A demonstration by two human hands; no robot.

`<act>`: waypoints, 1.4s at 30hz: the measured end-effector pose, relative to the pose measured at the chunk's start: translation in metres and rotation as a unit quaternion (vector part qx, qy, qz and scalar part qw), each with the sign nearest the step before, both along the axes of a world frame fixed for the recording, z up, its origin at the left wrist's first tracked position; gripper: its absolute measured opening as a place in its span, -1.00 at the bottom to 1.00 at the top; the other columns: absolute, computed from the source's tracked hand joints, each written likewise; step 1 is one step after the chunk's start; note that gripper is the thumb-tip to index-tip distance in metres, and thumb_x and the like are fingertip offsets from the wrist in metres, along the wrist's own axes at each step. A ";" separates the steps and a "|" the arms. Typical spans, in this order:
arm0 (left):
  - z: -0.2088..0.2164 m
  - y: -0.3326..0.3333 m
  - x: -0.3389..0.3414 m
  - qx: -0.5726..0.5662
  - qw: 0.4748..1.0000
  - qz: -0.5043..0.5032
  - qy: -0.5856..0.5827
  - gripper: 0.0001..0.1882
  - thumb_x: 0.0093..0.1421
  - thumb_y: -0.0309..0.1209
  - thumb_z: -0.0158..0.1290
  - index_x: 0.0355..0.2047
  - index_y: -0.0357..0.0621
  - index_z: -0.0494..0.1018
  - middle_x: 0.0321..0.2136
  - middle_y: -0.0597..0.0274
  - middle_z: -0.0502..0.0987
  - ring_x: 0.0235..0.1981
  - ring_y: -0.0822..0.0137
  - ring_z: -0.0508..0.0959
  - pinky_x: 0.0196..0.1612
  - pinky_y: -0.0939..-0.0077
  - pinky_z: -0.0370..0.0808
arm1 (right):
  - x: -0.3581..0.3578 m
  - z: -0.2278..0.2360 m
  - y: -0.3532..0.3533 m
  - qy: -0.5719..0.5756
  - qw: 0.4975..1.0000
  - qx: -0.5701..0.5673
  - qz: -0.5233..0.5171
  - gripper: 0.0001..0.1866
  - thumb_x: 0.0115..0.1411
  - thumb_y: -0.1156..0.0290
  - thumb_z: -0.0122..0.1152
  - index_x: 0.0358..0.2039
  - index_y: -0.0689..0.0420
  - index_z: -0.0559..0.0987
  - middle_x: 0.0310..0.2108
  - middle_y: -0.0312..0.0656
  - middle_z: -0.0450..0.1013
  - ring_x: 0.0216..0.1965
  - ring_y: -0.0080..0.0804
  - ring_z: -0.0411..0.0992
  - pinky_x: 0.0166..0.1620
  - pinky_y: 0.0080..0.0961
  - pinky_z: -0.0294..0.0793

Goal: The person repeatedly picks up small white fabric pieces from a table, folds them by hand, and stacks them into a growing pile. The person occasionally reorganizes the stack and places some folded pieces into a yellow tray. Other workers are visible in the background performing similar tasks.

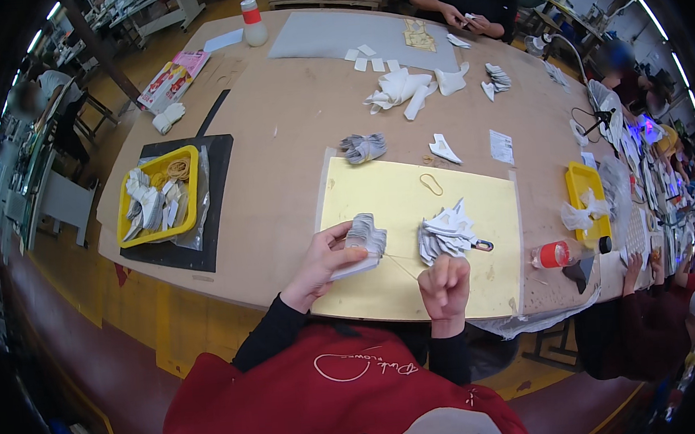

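My left hand (pixel 324 260) is closed round a stack of thin grey-white cut pieces (pixel 365 238), holding it over the yellow sheet (pixel 346 197). From that stack a thin rubber band (pixel 403 266) stretches across to my right hand (pixel 446 284), whose fingers are curled on its end. Just beyond the right hand lies a loose pile of similar white pieces (pixel 448 232). Beside the pile shows a small dark loop-shaped handle (pixel 485 245); the rest of that tool is hidden. Another rubber band (pixel 431 184) rests farther up the sheet.
A bundled grey stack (pixel 363 147) and a single white piece (pixel 444 150) sit beyond the sheet. At left is a yellow tray (pixel 193 191) of pieces and rubber bands; at right, another yellow tray (pixel 574 193) and a red-labelled bottle (pixel 556 254). Across the table a person (pixel 465 3) handles something small.
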State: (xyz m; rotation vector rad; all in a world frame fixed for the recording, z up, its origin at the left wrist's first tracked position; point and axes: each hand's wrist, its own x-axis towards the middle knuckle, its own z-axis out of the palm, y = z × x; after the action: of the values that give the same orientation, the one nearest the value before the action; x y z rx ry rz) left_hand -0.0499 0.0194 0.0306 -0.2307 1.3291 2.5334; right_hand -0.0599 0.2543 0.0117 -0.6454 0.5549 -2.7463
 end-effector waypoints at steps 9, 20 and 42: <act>-0.009 0.000 -0.001 0.101 0.993 -0.042 0.048 -0.20 -0.03 -0.52 0.33 0.22 -0.41 0.25 -0.02 0.09 0.53 -0.04 0.34 0.59 0.02 0.46 0.56 | -0.011 0.000 -0.025 -0.453 0.758 -0.432 0.182 -0.66 0.44 0.32 -0.03 0.00 0.38 0.42 -0.11 -0.05 0.41 -0.42 -0.57 0.43 -0.38 -0.65 0.42; -0.013 -0.029 0.015 0.008 0.992 -0.108 0.063 -0.05 -0.31 -0.38 0.47 0.15 -0.37 0.32 -0.06 0.10 0.54 0.00 0.27 0.57 0.12 0.40 0.49 | -0.029 -0.017 -0.027 -0.423 0.850 -0.222 0.223 -0.67 0.45 0.21 -0.05 -0.12 0.21 0.56 -0.38 -0.27 0.45 -0.49 -0.57 0.40 -0.35 -0.65 0.45; -0.003 -0.023 0.029 0.011 0.988 -0.145 0.057 -0.30 -0.15 -0.57 0.39 -0.04 -0.09 0.22 -0.08 0.05 0.55 -0.07 0.32 0.59 -0.04 0.46 0.56 | -0.007 0.007 -0.044 0.054 0.931 0.318 0.168 -0.14 0.02 0.41 0.41 0.32 0.22 0.22 0.28 -0.14 0.20 0.33 -0.29 0.14 0.37 -0.36 0.07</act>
State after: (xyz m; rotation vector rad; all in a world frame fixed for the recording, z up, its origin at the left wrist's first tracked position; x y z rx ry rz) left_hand -0.0206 -0.0034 0.0281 0.1083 1.2710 2.3419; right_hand -0.0672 0.2098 0.0186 -0.6461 1.1680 -2.0441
